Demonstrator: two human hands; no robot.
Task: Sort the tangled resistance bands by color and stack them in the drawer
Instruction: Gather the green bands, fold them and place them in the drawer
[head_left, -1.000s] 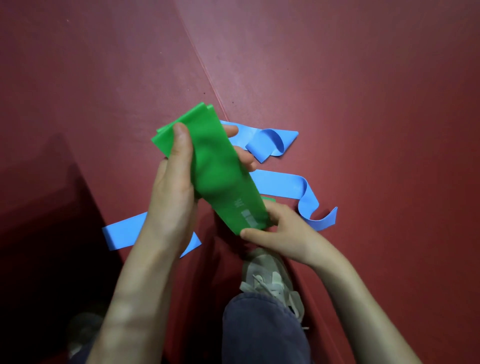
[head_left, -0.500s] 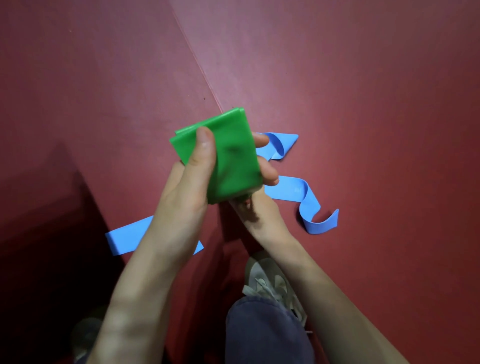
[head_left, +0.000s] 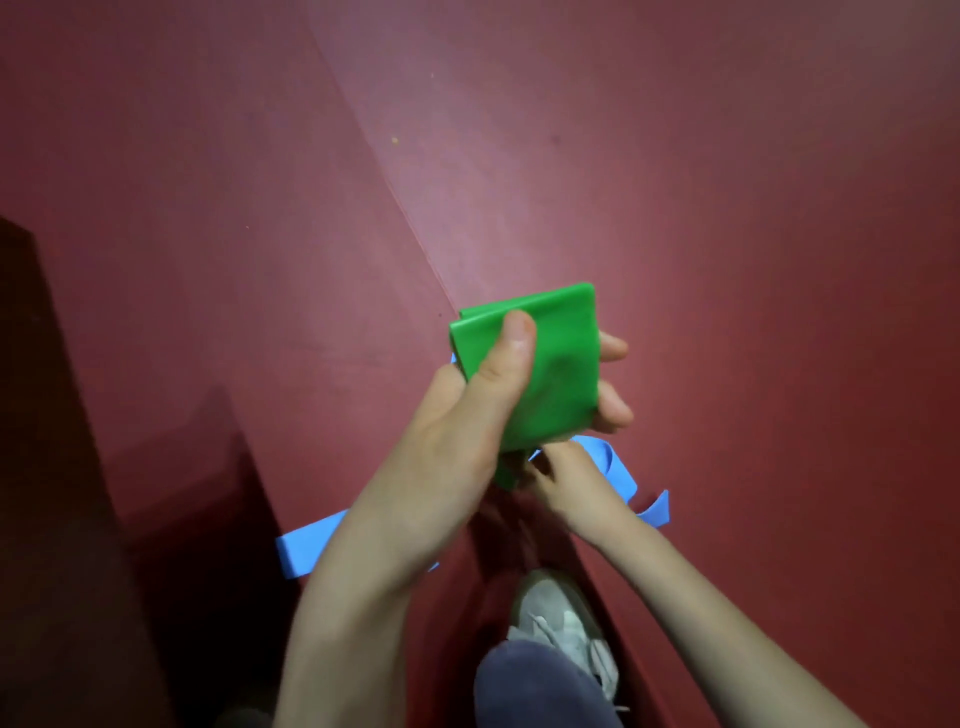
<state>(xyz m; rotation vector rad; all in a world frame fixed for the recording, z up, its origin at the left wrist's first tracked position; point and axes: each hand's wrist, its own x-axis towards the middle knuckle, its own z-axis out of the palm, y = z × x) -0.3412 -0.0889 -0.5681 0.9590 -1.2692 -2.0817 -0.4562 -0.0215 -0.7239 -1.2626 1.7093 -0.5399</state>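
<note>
A green resistance band (head_left: 556, 364), folded into a thick rectangle, is gripped in my left hand (head_left: 467, 415), thumb on top and fingers wrapped behind it. My right hand (head_left: 566, 483) sits just below, its fingers pinching the band's lower folded end. A blue resistance band (head_left: 618, 467) lies loose on the red floor beneath both hands, one curled end showing at the right and its other end (head_left: 306, 545) poking out left of my left forearm. No drawer is in view.
The red floor (head_left: 675, 182) has a seam running diagonally from the top down to the hands. A dark shadowed object (head_left: 62, 519) fills the lower left. My grey shoe (head_left: 561, 618) and trouser leg are at the bottom centre.
The long green band has been folded in half into a compact block. My right hand moved from its far end up under the left hand. The view has tilted up, so everything sits lower.
</note>
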